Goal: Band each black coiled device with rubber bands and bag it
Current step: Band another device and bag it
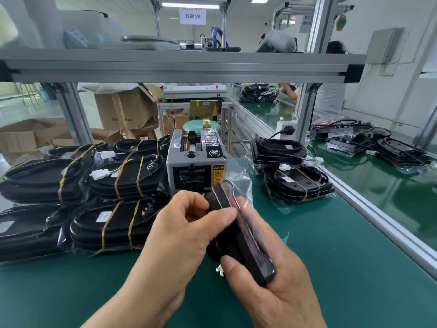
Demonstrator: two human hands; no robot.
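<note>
A single wide-angle camera on the person's head faces forward and tilts down over the green bench (pixel 331 268). It sits close: the left hand (pixel 179 233) and right hand (pixel 272 280), both gripping a black coiled device (pixel 243 247), fill the lower middle. A shelf beam (pixel 179 67) crosses the upper frame, and the conveyor belt (pixel 378 192) recedes at right.
</note>
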